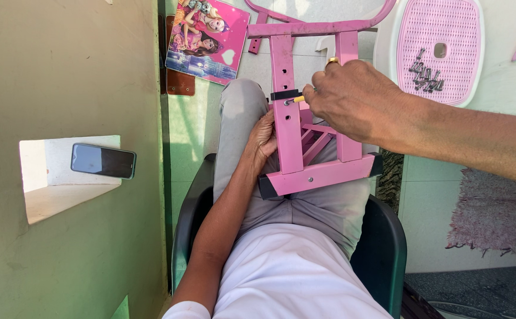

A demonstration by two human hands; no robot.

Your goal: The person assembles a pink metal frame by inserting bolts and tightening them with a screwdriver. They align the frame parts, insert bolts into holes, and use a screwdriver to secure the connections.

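Pink frame (296, 142) lies lengthwise on lap; left hand (262, 140) grips it, right hand (352, 97) pinches screwdriver (299, 98).

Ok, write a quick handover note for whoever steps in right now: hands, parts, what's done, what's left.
Left hand: braces the pink metal frame lying on the lap, from its left side.
Right hand: grips a yellow-handled tool, its tip at a screw in the frame's left upright by a black band.
Spare metal bolts lie on the pink perforated plastic seat on the floor.
Done: one screw sits in the bottom crossbar.
Left: several holes in the upright are empty; seat not fitted.
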